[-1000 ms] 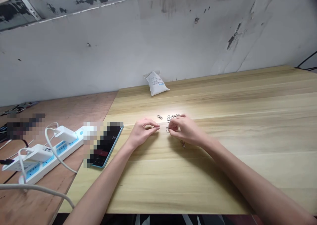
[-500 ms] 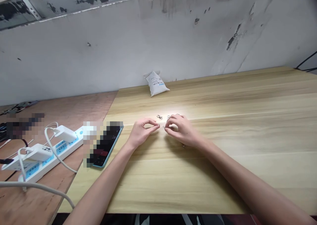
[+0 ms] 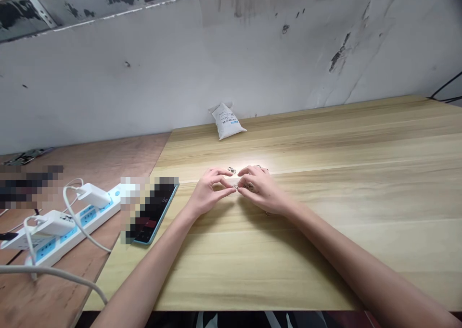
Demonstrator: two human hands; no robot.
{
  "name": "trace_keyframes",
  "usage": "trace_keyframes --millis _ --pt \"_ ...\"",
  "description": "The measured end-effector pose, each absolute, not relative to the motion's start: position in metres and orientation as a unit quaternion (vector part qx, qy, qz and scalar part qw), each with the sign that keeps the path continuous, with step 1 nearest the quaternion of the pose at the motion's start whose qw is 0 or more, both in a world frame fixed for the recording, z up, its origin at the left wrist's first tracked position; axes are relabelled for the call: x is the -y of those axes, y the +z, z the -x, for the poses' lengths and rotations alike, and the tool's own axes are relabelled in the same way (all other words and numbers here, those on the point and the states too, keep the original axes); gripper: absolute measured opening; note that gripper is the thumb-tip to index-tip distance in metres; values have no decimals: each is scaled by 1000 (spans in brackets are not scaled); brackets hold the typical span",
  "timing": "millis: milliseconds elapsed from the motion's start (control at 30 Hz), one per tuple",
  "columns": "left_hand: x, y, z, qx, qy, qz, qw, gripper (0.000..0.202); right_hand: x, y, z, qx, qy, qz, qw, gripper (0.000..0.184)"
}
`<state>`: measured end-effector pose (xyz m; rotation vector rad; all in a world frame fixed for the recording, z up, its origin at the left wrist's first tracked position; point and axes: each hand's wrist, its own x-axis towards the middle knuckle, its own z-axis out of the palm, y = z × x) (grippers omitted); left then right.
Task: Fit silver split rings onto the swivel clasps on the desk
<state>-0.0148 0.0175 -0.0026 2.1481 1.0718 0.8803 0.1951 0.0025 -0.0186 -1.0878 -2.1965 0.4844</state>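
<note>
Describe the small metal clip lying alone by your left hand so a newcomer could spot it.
On the pale wooden tabletop, find the bright patch below the white sachet. Just beyond the left hand lies a small metal clip, alone, unlike the others bunched at the right hand.

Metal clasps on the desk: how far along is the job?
Nothing clearly looks finished: no completed piece sits apart on the desk. In hand: the left hand and right hand meet at a small metal clasp, pinched between their fingertips. Still out: a loose clasp lies beyond them, and another clasp shows beside the right hand.
</note>
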Motion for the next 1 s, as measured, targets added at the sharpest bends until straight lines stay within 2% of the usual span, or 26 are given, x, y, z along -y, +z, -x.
trace_keyframes --millis 600,1000 --pt "-17 -1 15 -409 327 -807 272 12 -3 -16 -197 825 184 412 339 7" --pt "-15 -2 13 -361 308 -829 295 8 -2 -17 -195 842 196 412 287 10"
